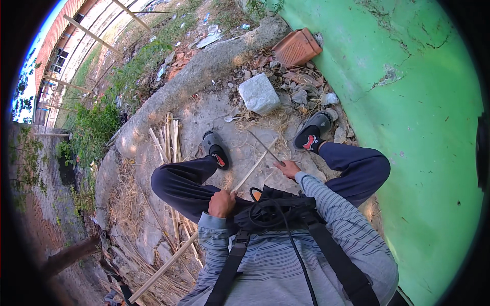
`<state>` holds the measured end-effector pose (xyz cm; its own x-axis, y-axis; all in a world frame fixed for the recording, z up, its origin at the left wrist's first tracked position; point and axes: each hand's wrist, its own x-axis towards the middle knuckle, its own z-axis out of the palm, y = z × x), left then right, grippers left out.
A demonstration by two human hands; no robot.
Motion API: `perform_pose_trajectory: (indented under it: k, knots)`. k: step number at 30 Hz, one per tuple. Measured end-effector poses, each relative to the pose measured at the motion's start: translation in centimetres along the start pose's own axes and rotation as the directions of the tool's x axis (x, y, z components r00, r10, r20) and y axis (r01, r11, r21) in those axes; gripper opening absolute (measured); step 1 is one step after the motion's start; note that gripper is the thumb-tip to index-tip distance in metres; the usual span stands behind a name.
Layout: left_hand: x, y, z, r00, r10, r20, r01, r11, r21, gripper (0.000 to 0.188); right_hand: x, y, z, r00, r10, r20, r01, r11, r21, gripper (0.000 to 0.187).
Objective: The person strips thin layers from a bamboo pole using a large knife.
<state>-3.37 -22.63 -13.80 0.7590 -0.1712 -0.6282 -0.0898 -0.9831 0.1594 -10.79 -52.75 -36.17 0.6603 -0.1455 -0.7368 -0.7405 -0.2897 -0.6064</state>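
Observation:
My left hand (222, 204) is closed round a long pale strip of split wood or bamboo (250, 176). The strip runs slantwise from the lower left, past my left thigh, to a far end between my feet. In my right hand (288, 169) is a knife with a thin dark blade (261, 142), its handle hidden by the fingers. The blade points away and to the left and crosses the strip near its far end; whether the two touch I cannot tell. Cut strips (171, 137) lie on the ground beyond my left knee.
A whitish block (259, 94) sits in front of my feet, with a broken orange brick (297, 47) and rubble behind it. A green wall (418, 127) rises close on the right. A low concrete kerb (173, 86) curves round the far left, with plants beyond.

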Motion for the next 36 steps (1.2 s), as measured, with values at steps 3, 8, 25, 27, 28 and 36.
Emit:
perform_pose_trajectory:
  k: [3, 8, 25, 27, 28, 36]
  knots:
    - [-0.4, 1.0, -1.9, 0.999, 0.051, -0.008, -0.051, 0.999, 0.014, 0.047, -0.6, -0.4, 0.3, 0.994, -0.107, -0.021, 0.106, 0.993, -0.054, 0.072]
    - [-1.0, 0.0, -4.0, 0.991, 0.106, -0.084, -0.108, 0.994, -0.023, 0.042, -1.3, -2.7, 1.0, 0.932, -0.356, -0.069, 0.351, 0.934, -0.071, 0.071]
    - [-3.5, 1.2, -5.9, 0.851, 0.525, 0.011, -0.230, 0.392, -0.891, 0.046, -12.1, -19.5, -9.7, 0.573, -0.593, -0.565, 0.704, 0.709, -0.030, 0.040]
    - [-3.0, 1.6, -6.2, 0.809, 0.583, -0.074, -0.326, 0.339, -0.882, 0.049, -14.1, -21.1, -10.6, 0.521, -0.607, -0.600, 0.760, 0.650, 0.002, 0.035]
    - [-3.1, 1.8, -6.6, 0.798, 0.595, -0.096, -0.335, 0.304, -0.892, 0.049, -15.5, -21.8, -11.2, 0.543, -0.599, -0.588, 0.761, 0.648, 0.043, 0.034]
    - [-6.4, 4.3, -9.9, 0.695, 0.681, -0.230, -0.413, 0.115, -0.903, 0.038, -24.8, -24.9, -14.1, 0.539, -0.599, -0.592, 0.806, 0.572, 0.155, 0.016]
